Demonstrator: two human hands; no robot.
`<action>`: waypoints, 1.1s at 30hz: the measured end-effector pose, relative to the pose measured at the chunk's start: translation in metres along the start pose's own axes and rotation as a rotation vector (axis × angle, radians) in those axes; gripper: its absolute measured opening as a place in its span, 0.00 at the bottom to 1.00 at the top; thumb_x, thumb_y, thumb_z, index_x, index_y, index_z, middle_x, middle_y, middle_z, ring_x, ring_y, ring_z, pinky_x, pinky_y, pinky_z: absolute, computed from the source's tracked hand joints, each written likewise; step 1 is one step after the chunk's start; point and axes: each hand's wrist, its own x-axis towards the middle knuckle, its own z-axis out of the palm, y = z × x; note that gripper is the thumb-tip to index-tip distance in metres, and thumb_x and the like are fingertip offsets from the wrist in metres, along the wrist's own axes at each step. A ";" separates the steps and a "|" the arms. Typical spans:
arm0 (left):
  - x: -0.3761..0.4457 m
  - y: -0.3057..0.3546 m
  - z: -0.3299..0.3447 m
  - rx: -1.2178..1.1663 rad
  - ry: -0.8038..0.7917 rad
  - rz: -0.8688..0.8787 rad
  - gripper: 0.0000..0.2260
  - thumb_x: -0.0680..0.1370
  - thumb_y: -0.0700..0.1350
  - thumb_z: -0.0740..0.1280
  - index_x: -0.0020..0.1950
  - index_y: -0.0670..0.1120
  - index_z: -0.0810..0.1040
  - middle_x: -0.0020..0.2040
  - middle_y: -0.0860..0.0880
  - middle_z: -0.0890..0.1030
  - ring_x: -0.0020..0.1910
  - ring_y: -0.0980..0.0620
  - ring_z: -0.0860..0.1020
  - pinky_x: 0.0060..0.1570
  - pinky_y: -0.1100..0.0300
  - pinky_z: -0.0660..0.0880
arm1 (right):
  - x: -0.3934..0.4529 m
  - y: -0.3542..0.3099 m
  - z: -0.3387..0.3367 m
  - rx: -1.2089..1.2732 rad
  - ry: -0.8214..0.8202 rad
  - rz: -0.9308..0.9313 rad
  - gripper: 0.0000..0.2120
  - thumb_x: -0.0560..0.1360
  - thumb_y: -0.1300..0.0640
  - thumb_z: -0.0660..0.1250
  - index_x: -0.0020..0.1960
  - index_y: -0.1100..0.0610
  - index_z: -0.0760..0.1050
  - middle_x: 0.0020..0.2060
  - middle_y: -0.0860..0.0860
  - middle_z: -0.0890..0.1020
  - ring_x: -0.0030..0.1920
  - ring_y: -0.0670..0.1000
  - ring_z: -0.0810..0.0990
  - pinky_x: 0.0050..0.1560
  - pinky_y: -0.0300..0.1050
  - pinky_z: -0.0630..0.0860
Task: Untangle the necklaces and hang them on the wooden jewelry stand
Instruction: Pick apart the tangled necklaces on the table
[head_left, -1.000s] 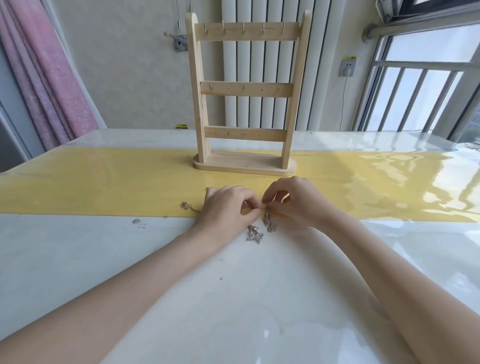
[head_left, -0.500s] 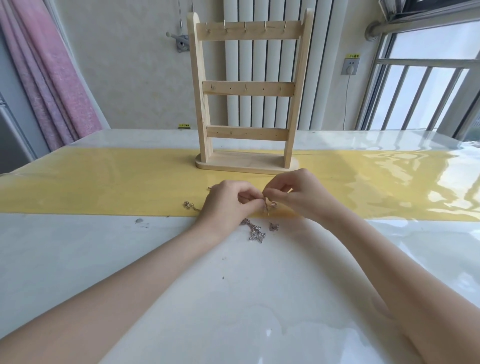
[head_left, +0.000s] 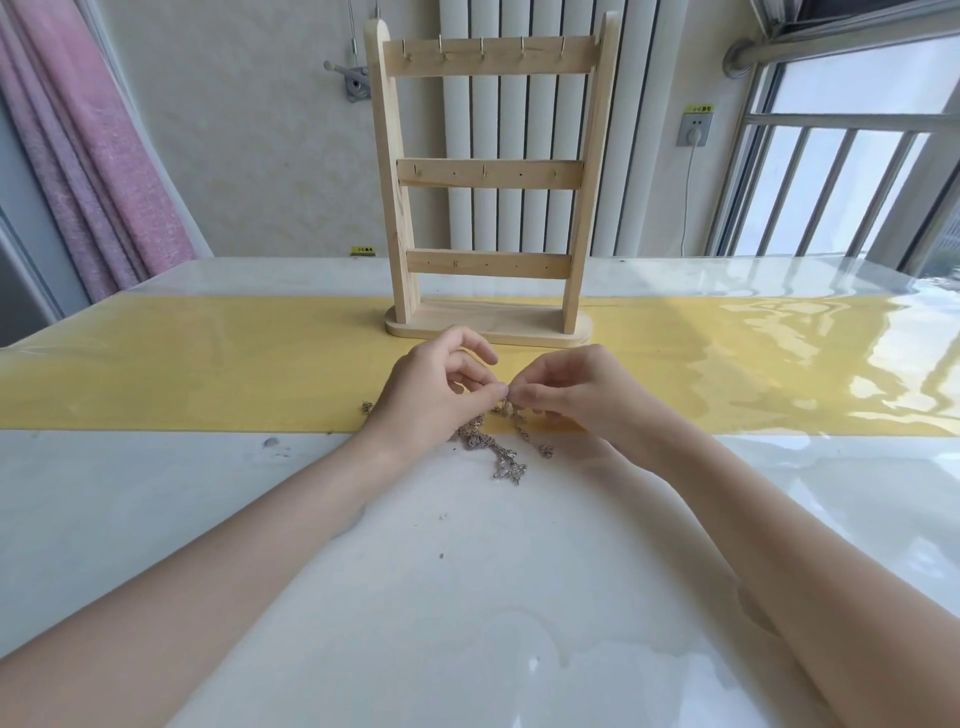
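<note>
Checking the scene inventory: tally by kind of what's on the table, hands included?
Hands: 2, left hand and right hand
Wooden jewelry stand: 1
Tangled necklaces: 1 clump, strand count unclear
Yellow runner: 1
Total: 5

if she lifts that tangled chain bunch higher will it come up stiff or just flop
Probably floppy: the tangled necklaces sag in loose strands from where the left hand and right hand pinch them. They look thin and light, so snagged loops would likely drag along the table rather than stay put.
</note>
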 end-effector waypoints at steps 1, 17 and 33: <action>0.000 0.000 0.000 0.035 0.004 0.025 0.11 0.72 0.38 0.72 0.43 0.51 0.72 0.34 0.55 0.81 0.33 0.60 0.73 0.41 0.64 0.71 | 0.000 0.000 0.001 -0.006 -0.002 0.005 0.06 0.74 0.64 0.69 0.39 0.59 0.78 0.33 0.52 0.78 0.34 0.47 0.73 0.40 0.39 0.70; -0.002 -0.001 0.007 -0.013 -0.011 0.068 0.09 0.72 0.38 0.72 0.37 0.52 0.80 0.33 0.56 0.79 0.34 0.60 0.75 0.38 0.67 0.73 | 0.002 -0.001 0.001 0.118 0.005 -0.005 0.07 0.76 0.66 0.61 0.39 0.60 0.71 0.31 0.49 0.73 0.33 0.47 0.69 0.33 0.37 0.66; -0.001 0.008 0.001 -0.455 -0.148 -0.122 0.09 0.77 0.38 0.65 0.38 0.47 0.71 0.36 0.54 0.75 0.38 0.58 0.74 0.42 0.65 0.71 | 0.003 0.000 -0.001 0.505 -0.121 0.022 0.10 0.78 0.64 0.61 0.38 0.57 0.72 0.30 0.48 0.74 0.33 0.47 0.71 0.35 0.36 0.70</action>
